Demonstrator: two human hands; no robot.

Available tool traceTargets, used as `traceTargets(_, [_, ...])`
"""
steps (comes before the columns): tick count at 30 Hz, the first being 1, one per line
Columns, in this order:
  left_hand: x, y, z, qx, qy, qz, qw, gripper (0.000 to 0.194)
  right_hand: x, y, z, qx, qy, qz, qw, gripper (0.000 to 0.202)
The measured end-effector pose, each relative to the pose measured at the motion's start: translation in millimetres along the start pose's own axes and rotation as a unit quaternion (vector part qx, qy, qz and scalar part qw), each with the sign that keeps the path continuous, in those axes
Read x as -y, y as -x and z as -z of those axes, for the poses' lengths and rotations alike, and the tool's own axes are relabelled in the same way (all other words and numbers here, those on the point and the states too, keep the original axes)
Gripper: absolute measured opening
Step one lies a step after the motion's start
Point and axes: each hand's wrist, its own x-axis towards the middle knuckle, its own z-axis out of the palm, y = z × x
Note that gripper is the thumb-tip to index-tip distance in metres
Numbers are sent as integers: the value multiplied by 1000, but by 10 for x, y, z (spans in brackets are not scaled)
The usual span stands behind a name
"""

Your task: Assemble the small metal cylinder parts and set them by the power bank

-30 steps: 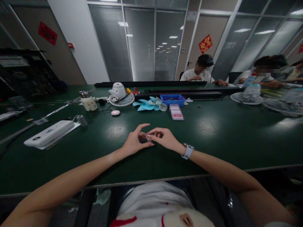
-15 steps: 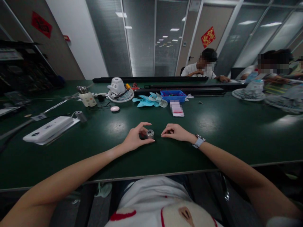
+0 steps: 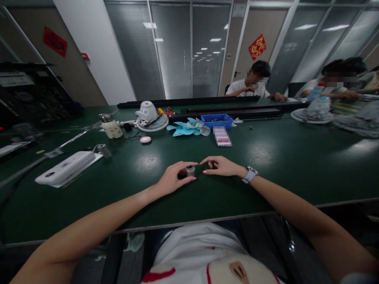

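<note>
A small, silvery cylindrical motor (image 3: pixel 190 171) stands on the green tabletop in front of me. My left hand (image 3: pixel 174 176) curls about it from the left, thumb on the near side and index finger along the far side by its top. The other fingers of that hand are partly hidden behind the motor. To the right, apart from the motor, is my right hand (image 3: pixel 221 166), its thumb and index finger spread with nothing visible between them. The index fingertips of both hands come close together above and beyond the motor.
Beyond my hands lie blue fan blades (image 3: pixel 189 127), a blue tray (image 3: pixel 217 120), a white fan part (image 3: pixel 151 117) and a pink oval object (image 3: pixel 145 140). At left are a white device (image 3: pixel 66 167), another metal cylinder (image 3: pixel 104 150) and a bottle (image 3: pixel 111 127). People sit at far right.
My left thumb and index finger have drawn in closer around the motor. My right hand has gone from a pinch to spread fingers. The view has shifted slightly.
</note>
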Motion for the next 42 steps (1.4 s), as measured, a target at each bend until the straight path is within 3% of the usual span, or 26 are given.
traceTargets(5, [67,-59,15,-15,-58,2,998,44,-38,-32,-32,-18,-9,-2,1000,52])
traceTargets(8, [244,-138,156,-38,-148,30,988,41,-72,-42,-39,-22,-17,-7,1000,53])
traceTargets(11, [561,-186,454,-71,-247,131,957,42,-88,-36,-38,-22,-26,-9,999,52])
traceTargets(15, [1095,-94,988,-160,-336,309,875,50,-67,-23,-31,-20,-28,-3,999,47])
traceTargets(18, [1420,96,1315,-237,-331,359,840,45,-52,-21,-29,-21,-22,-3,1000,43])
traceTargets(21, [1546,255,1494,-298,-304,371,826,41,-49,-29,-30,-23,-14,-10,1000,43])
traceTargets(27, [1480,241,1452,-270,-365,388,802,55,-82,-64,-37,-41,-24,-12,999,47])
traceTargets(35, [1523,186,1289,-297,-493,369,730,72,-154,-83,-56,-64,-29,-5,998,49])
traceTargets(38, [1439,164,1247,-324,-514,319,727,76,-184,-91,-62,-73,-36,-8,997,49])
traceTargets(42, [1169,24,1163,-316,-510,270,753,74,-181,-82,-52,-76,-53,-5,996,49])
